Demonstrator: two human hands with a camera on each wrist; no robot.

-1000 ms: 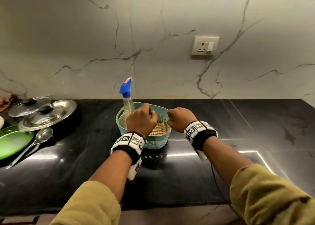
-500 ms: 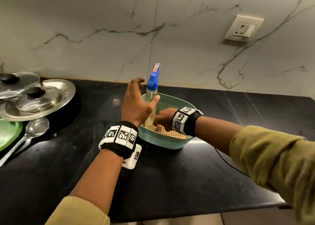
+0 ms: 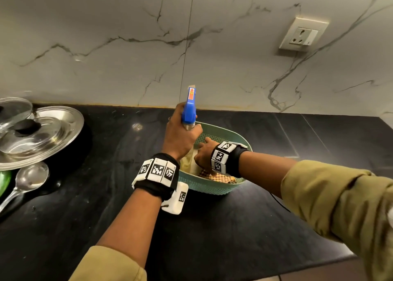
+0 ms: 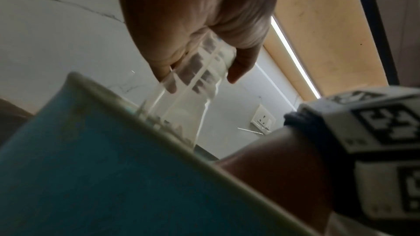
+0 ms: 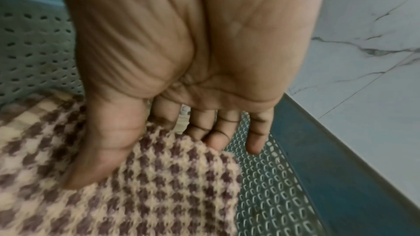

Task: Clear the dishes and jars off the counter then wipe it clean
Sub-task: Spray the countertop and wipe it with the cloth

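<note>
A teal perforated basket (image 3: 214, 188) stands on the black counter (image 3: 212, 238) near the wall. My left hand (image 3: 180, 136) grips the neck of a clear spray bottle with a blue trigger head (image 3: 189, 108), whose base is still inside the basket; the left wrist view shows the fingers wrapped round the bottle (image 4: 197, 71) above the basket rim (image 4: 159, 135). My right hand (image 3: 204, 155) reaches down into the basket and pinches a checked brown-and-cream cloth (image 5: 159, 177) between thumb and fingers (image 5: 218, 143); the cloth (image 3: 219, 177) lies on the basket floor.
At the left edge of the counter sit steel plates with glass lids (image 3: 32, 132), a steel spoon (image 3: 25, 183) and a green plate (image 3: 4, 183). A wall socket (image 3: 304, 34) is up on the marble backsplash. The counter's front edge runs along the lower right.
My left hand went from the basket rim to the spray bottle and closed round its neck. My right hand went down into the basket onto the cloth. The head moved closer.
</note>
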